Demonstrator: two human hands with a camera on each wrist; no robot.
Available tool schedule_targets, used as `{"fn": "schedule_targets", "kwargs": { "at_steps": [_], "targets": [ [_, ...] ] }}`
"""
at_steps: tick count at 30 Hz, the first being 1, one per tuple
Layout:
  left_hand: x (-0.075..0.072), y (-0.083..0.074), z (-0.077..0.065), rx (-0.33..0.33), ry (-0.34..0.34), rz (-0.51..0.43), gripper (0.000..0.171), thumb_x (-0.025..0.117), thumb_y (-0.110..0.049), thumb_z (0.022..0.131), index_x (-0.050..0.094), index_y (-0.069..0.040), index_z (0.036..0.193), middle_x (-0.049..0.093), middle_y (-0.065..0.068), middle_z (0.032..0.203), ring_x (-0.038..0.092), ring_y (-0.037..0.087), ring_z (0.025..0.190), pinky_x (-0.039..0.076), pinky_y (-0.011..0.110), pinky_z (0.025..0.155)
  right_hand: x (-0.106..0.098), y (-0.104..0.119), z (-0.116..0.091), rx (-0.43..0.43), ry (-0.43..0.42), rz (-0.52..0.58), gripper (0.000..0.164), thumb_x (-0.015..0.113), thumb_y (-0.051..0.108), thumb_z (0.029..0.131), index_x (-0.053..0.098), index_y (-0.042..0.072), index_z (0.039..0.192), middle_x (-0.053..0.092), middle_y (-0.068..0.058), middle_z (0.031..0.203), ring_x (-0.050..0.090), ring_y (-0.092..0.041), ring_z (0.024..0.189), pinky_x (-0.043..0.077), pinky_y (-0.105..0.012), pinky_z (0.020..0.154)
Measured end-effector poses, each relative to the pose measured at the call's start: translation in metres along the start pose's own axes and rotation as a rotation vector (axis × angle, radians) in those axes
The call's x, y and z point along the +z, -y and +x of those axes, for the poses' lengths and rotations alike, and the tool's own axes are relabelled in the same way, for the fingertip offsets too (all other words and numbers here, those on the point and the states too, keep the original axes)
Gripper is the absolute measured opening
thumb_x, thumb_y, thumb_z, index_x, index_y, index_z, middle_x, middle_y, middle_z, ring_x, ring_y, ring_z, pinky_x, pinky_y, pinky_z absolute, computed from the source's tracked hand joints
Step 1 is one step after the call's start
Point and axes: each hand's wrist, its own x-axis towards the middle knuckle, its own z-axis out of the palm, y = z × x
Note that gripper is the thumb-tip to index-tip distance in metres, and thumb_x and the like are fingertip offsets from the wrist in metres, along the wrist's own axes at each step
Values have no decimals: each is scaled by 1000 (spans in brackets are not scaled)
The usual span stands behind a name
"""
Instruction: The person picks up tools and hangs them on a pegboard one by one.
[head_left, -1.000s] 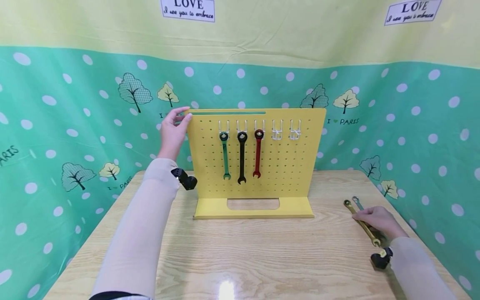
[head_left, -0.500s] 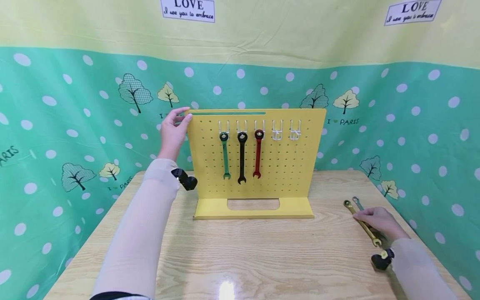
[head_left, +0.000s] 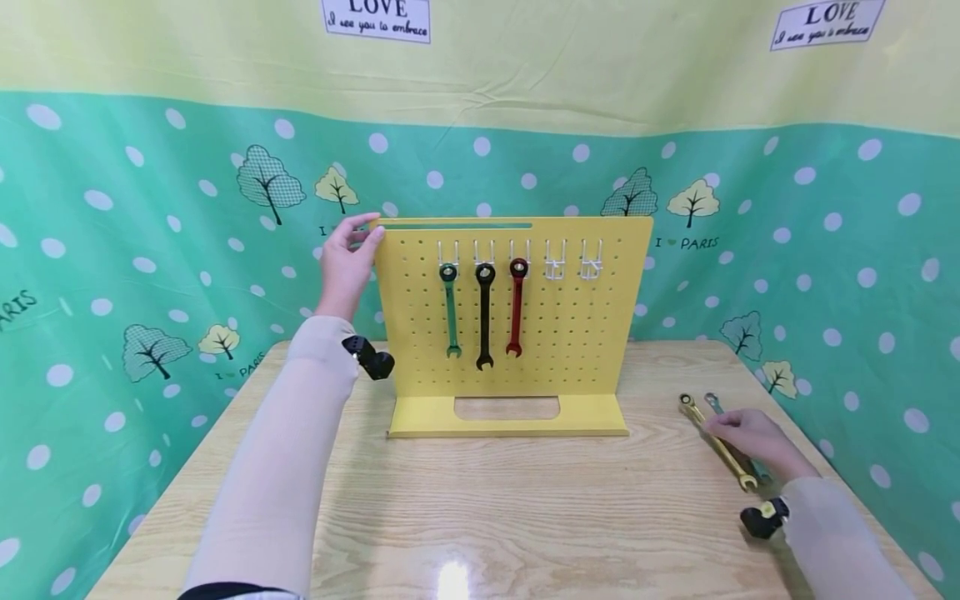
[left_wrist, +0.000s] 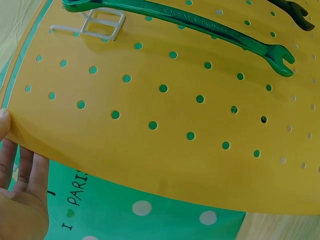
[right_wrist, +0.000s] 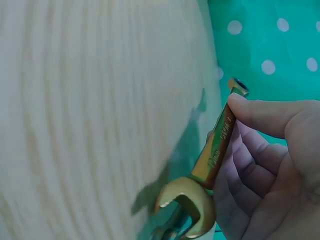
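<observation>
My left hand point(head_left: 348, 268) grips the upper left corner of a yellow pegboard point(head_left: 420, 358), thumb in front and fingers behind. At the right of the table, my right hand point(head_left: 757, 439) pinches a gold wrench point(head_left: 729, 457) by its shaft. In the right wrist view the gold wrench point(right_wrist: 216, 150) is tilted, its open jaw towards the camera. A blue-green wrench point(head_left: 713, 403) lies beside it, partly hidden by the hand. Green point(head_left: 452, 317), black point(head_left: 484, 321) and red point(head_left: 516, 312) wrenches hang from the board's white hooks.
Two white hooks point(head_left: 554, 265) on the board's right half carry no wrench. The board's base ledge point(head_left: 427, 417) rests on the wooden table point(head_left: 480, 517). A polka-dot cloth point(head_left: 847, 250) surrounds the table at the back and sides.
The gold wrench has shifted slightly up and to the left in my right hand, showing more of the blue-green wrench's lower end. My left hand has stayed in place.
</observation>
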Motion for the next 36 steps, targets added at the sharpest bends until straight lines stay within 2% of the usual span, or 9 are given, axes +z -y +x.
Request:
{"fn": "schedule_targets", "kwargs": {
  "at_steps": [6,12,18,28,36],
  "targets": [
    [0,-1,0,0,3,0,37,63,-38,98,64,-25,133,58,5,125,59,19,109,53,32,91,0,14,2,-53,5,40,65,55,41,103,51,-17,131,55,-33,127,58,-31,101,55,-39,77],
    [0,-1,1,11,2,-3,37,63,-37,98,64,-25,133,58,5,124,59,19,107,53,32,90,1,37,0,-98,32,103,60,53,37,105,49,-16,132,59,-22,115,55,-26,96,57,-38,76],
    [-1,0,0,6,-1,0,34,63,-37,98,65,-27,131,59,5,125,60,19,107,53,31,91,3,63,-2,-153,48,148,57,51,36,106,48,-15,132,58,-24,116,58,-30,102,58,-41,79],
    [0,2,1,33,1,-11,35,64,-36,98,65,-24,131,60,6,123,61,19,108,53,32,92,16,104,5,-262,31,263,44,53,30,106,51,-10,123,55,-14,103,57,-24,94,58,-35,74],
    [1,1,1,24,-2,-10,34,64,-35,98,65,-25,131,60,6,124,60,19,108,53,32,92,29,140,8,-330,12,350,41,55,27,106,51,-9,123,53,-15,103,54,-22,91,59,-36,74]
  ]
}}
